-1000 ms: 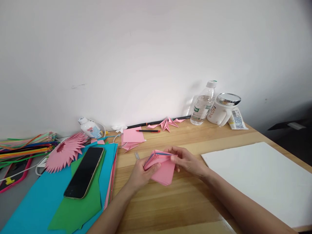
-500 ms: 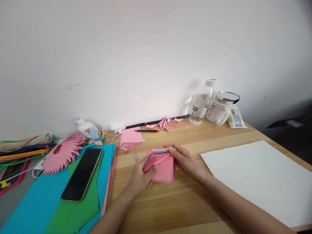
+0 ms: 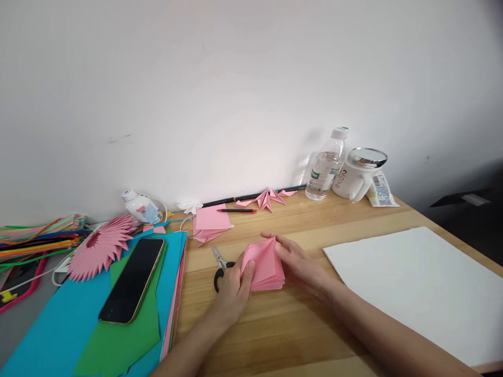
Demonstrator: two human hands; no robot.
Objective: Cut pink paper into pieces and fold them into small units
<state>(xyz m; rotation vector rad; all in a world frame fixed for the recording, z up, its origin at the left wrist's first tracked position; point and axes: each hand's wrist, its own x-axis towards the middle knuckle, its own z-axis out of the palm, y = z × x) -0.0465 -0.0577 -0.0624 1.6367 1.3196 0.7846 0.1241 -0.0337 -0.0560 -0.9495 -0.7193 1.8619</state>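
A thick stack of square pink paper (image 3: 262, 264) is held up above the wooden table, its top sheet facing me and bent near the upper right corner. My left hand (image 3: 234, 285) grips the left side, thumb pressed flat on the front sheet. At the right edge, my right hand (image 3: 296, 262) has its fingers curled round the stack, partly hidden behind it. Black-handled scissors (image 3: 220, 267) lie just beyond my left hand, their handles partly covered by it.
A phone (image 3: 133, 280) rests on green and blue paper (image 3: 51, 324) at left, near a pleated pink paper ring (image 3: 100, 246). Along the wall are a pen (image 3: 238, 211), folded pink pieces (image 3: 267, 200), a water bottle (image 3: 324, 167) and a white mug (image 3: 356, 178). White board (image 3: 416, 293) lies right.
The stack has turned so its top sheet faces me; the fanned edges and blue sheet at its top no longer show. My left hand has shifted, uncovering more of the scissors.
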